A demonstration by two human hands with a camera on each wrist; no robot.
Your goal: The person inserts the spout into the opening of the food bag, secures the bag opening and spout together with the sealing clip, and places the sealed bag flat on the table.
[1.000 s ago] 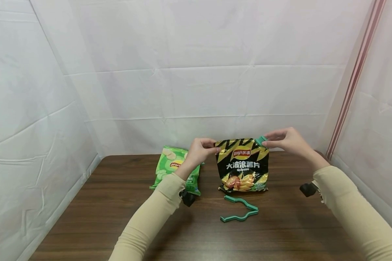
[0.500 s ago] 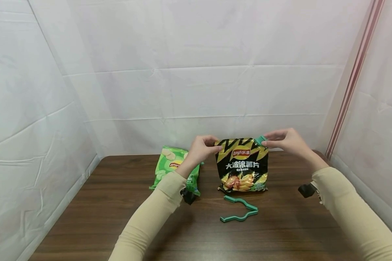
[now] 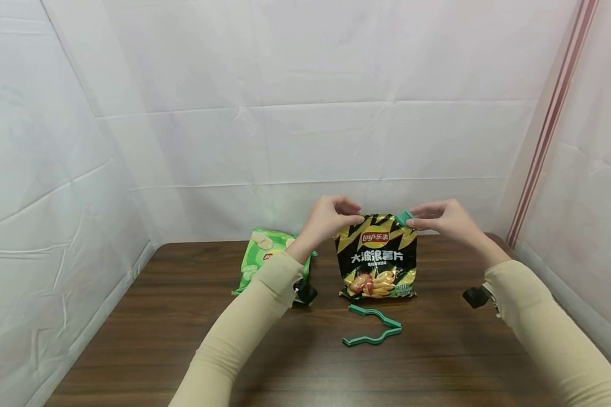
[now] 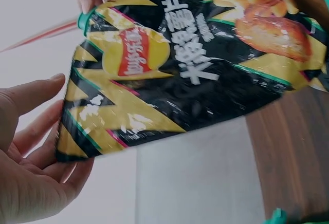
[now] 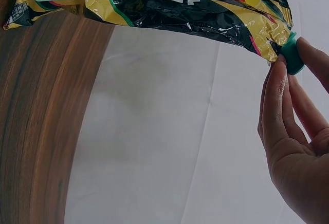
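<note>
A black and yellow chip bag (image 3: 377,257) stands upright on the table, its top edge uppermost. My right hand (image 3: 447,219) pinches a small green bag clip (image 3: 404,218) at the bag's upper right corner; in the right wrist view, thumb and fingertips press the clip (image 5: 292,54) from both sides. At the top edge's left part is my left hand (image 3: 332,217). In the left wrist view its fingers reach behind the bag (image 4: 149,80), while the thumb stands apart from them at the edge. An opened-out green clip (image 3: 387,322) lies in front of the bag.
A green chip bag (image 3: 257,254) lies at the left, partly hidden behind my left forearm. The brown wooden table (image 3: 183,299) ends at a white cloth backdrop (image 3: 305,147) behind, with more cloth on both sides.
My left hand has moved from the bag's upper left corner to the right and slightly up along the top edge. The right hand, its clip and the bag stay almost in place.
</note>
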